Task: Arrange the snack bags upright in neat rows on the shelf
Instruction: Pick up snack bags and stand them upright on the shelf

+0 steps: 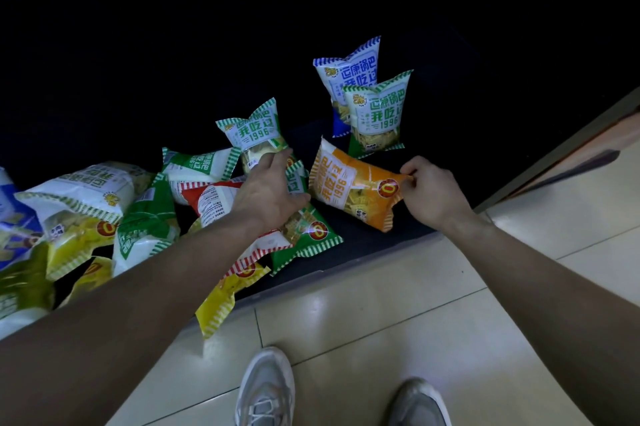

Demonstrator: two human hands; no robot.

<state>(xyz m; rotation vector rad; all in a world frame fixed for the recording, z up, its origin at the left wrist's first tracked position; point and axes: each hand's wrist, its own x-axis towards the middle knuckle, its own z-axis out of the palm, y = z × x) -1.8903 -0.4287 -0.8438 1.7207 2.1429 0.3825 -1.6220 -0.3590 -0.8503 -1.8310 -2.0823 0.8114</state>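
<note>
On the dark bottom shelf [367, 245] a green snack bag [379, 113] stands upright, with a blue snack bag [349, 75] upright right behind it. My left hand [270, 188] grips the lower end of another green bag [254, 129] and holds it up above the pile. An orange bag [349, 184] lies on its side just right of that; my right hand [431, 191] pinches its right edge. Several more bags lie flat in a heap [138, 217] on the shelf's left part, green, red, yellow and blue ones.
The shelf's back is dark and nothing shows there. A yellow bag [218, 304] hangs over the shelf's front edge. A grey upright panel [561, 151] closes the shelf at the right. My two shoes [266, 391] stand on the pale tiled floor [381, 304].
</note>
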